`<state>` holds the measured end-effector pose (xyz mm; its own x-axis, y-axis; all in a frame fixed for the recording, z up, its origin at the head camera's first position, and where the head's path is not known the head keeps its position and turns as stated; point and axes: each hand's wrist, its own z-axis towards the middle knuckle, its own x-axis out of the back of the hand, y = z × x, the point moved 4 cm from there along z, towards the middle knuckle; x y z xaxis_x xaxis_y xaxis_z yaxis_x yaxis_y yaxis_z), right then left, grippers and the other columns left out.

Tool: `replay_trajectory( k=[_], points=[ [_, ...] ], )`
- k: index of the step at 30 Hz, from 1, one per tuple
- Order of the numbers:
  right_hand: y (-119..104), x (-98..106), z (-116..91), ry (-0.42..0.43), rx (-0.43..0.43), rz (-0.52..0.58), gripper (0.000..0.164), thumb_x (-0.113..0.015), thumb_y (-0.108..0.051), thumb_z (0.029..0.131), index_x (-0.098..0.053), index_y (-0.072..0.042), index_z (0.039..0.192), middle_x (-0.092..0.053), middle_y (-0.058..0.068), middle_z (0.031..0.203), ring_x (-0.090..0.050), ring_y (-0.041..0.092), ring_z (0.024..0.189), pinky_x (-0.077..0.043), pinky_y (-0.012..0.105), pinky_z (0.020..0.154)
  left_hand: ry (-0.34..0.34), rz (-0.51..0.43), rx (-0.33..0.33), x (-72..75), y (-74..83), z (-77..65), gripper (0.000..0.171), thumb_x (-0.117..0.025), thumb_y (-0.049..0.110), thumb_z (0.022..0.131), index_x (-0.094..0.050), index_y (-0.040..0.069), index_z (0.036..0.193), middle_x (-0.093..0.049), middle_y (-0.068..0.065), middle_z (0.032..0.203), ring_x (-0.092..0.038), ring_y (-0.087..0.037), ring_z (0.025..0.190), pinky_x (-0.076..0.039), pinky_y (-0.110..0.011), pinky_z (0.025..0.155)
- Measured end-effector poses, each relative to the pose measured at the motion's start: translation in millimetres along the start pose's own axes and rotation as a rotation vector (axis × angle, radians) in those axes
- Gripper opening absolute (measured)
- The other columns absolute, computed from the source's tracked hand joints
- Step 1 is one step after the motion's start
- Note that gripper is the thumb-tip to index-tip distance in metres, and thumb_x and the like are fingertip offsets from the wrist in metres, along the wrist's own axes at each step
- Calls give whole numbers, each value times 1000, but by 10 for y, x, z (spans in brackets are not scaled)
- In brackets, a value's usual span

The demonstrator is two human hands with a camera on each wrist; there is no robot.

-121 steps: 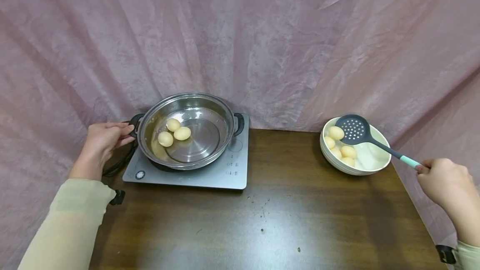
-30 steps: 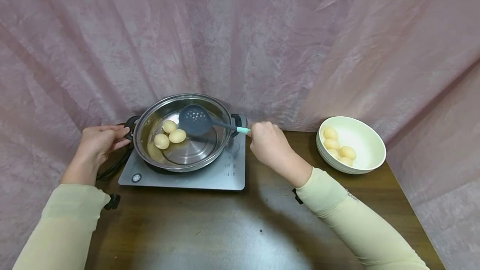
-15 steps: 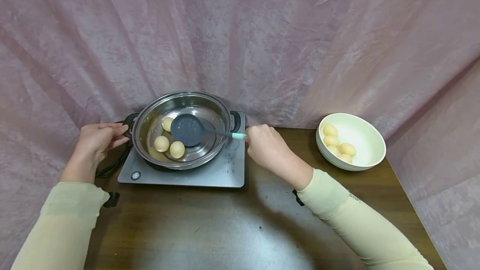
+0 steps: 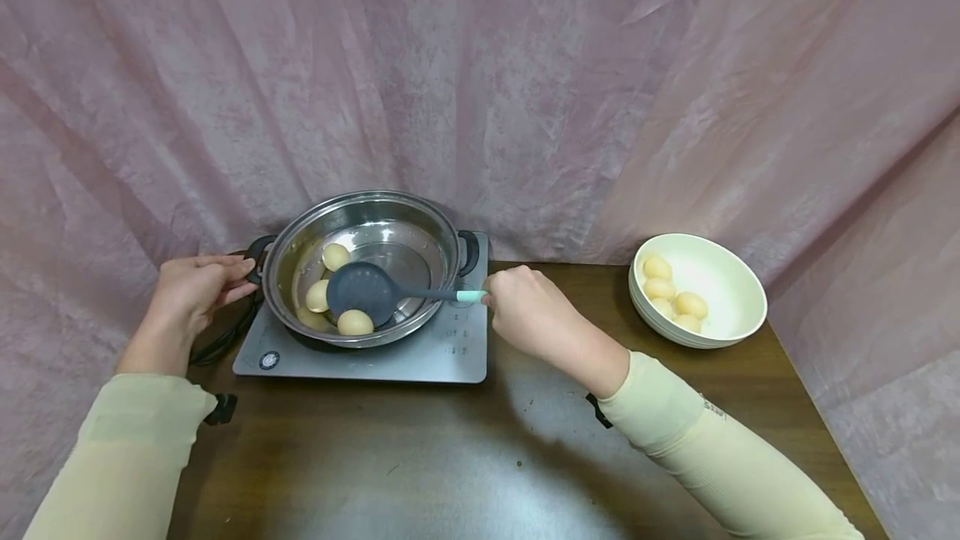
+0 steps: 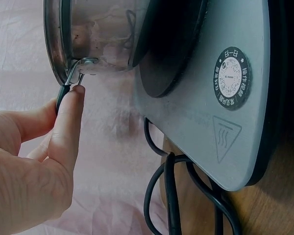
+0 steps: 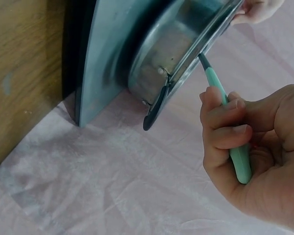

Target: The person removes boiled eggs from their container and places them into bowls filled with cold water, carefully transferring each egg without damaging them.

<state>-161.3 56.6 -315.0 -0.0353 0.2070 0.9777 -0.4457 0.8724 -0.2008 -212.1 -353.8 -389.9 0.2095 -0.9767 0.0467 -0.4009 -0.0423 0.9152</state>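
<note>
My left hand (image 4: pixel 197 294) pinches the black left handle (image 4: pixel 257 258) of a steel pot (image 4: pixel 442 304) between thumb and fingers. In the left wrist view the fingertips lie against that handle. Curled round a mint-green grip, my right hand (image 4: pixel 528 307) holds a dark grey skimmer (image 4: pixel 362 290). Its perforated head is inside the pot, against a pale yellow egg-shaped piece (image 4: pixel 356 322) near the front wall. Beside the head are another such piece (image 4: pixel 317 296) and a third (image 4: pixel 336 257) farther back. In the right wrist view the head is hidden behind the pot's rim.
The pot sits on a silver induction cooktop (image 4: pixel 420 367) on a wooden table (image 4: pixel 405 457). Black cable (image 5: pixel 171 191) coils at the cooktop's left. At right stands a cream bowl (image 4: pixel 731 286) with several similar yellow pieces. A pink curtain (image 4: pixel 540 90) hangs behind.
My right hand has carried the skimmer from the bowl to the pot. Its head has lowered toward the front left, pushing the pieces apart. My left hand stays on the handle.
</note>
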Motion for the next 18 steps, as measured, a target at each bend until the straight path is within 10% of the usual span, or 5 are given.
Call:
replay_trajectory(
  k=[18],
  points=[
    [110,82,-60,-161,-33,241,23,-61,-13,90,-67,-19,69,-49,-8,56,-40,7,50,-35,20,43,25,28,16,-16,-11,-7,26,-76,18,79,-63,16,101,-53,6,98,-70,-8,71,-60,-23,74]
  ],
)
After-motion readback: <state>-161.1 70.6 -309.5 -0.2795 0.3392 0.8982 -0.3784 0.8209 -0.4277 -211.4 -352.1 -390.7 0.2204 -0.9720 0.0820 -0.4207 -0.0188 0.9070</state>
